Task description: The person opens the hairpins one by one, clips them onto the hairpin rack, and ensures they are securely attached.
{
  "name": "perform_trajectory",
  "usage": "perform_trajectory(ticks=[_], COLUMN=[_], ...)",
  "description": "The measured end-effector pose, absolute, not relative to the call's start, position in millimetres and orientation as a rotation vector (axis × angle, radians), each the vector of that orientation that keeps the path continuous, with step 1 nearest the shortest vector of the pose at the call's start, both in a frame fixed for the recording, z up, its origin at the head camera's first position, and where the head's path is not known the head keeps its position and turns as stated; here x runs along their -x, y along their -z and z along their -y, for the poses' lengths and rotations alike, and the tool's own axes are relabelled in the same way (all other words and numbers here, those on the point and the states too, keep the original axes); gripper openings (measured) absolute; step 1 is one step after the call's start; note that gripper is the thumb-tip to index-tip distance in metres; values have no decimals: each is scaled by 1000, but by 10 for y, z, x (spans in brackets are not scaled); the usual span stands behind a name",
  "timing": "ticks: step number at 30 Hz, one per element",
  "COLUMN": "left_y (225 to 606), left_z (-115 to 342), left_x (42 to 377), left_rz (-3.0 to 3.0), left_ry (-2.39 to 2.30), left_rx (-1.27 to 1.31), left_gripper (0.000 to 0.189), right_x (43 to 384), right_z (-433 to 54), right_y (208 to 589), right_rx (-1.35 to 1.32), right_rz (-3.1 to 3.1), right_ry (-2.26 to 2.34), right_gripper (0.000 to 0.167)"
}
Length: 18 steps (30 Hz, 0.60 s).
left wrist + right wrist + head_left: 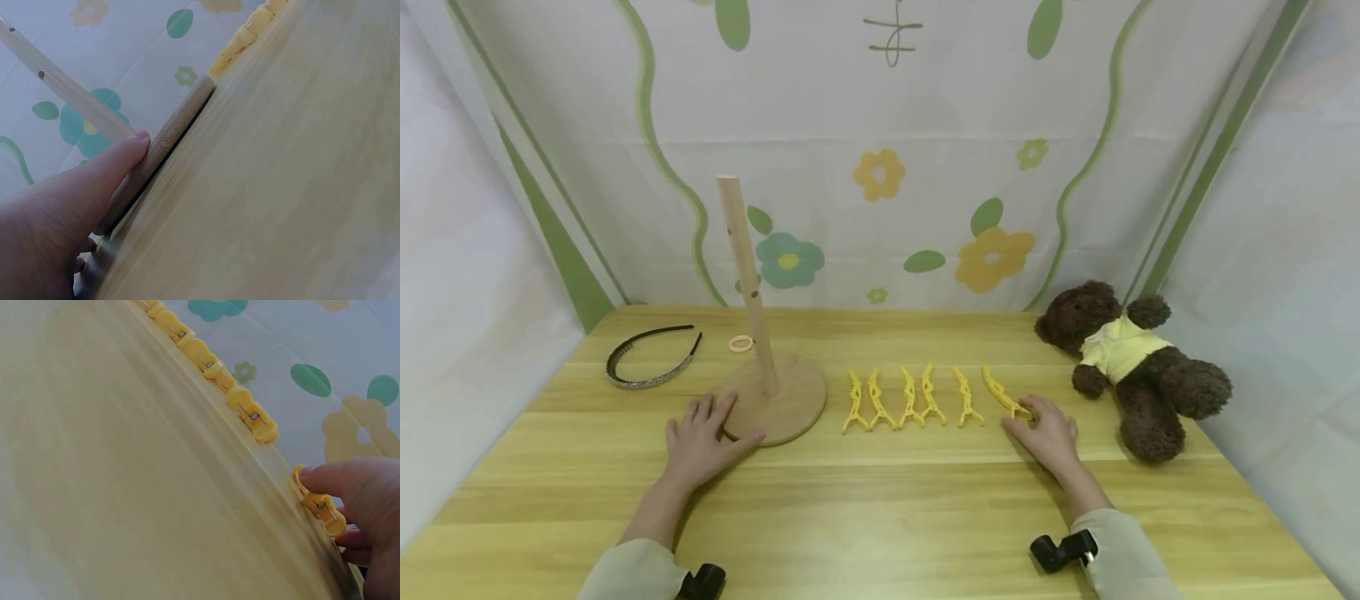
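Yellow plastic makes up five slim hair clips with forked near ends (910, 400), set side by side on the pale wood-grained counter (880, 517), at 3 o'clock from a light wooden stand with an upright post (760, 333). A sixth, matching clip (1000, 390) sits tilted at the row's 3 o'clock end; the right hand (1047, 435) pinches its near end between thumb and fingers. The left hand (702, 448), at the stand's 8 o'clock, is unclenched, fingers spread, thumb resting on the round wooden base (797, 402). From the stand, a black headband with a glittery band (651, 382) lies between 9 and 10 o'clock, and a small pale ring (741, 350) near 11. A dark-brown plush bear in a yellow shirt (1122, 348) lies at 2 o'clock from the right hand.
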<state>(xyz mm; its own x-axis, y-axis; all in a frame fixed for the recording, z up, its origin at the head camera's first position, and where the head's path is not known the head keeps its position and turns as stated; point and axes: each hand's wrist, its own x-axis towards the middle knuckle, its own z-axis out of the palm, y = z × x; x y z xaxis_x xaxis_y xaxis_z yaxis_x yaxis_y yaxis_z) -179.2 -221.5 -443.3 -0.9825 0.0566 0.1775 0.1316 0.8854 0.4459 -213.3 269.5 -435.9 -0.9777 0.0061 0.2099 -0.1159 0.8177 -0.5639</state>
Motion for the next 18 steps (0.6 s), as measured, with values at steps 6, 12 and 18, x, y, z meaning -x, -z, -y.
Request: perform_trajectory(ticks=[6,12,18], left_y=[4411,4423,4448], left_z=[2237,2222,2210], left_x=[1777,1761,1763], left_rz=[2892,2893,2892], left_ry=[676,690,703], left_rx=[144,141,133], left_gripper=[86,86,86], right_x=[2118,2088,2098], right_z=[-2681,-2710,-2745], right_y=[4350,4355,4330], right_rx=[15,72,45], right_rz=[2785,2791,2781], right_ry=[-869,-851,-824], right_gripper=[51,49,42])
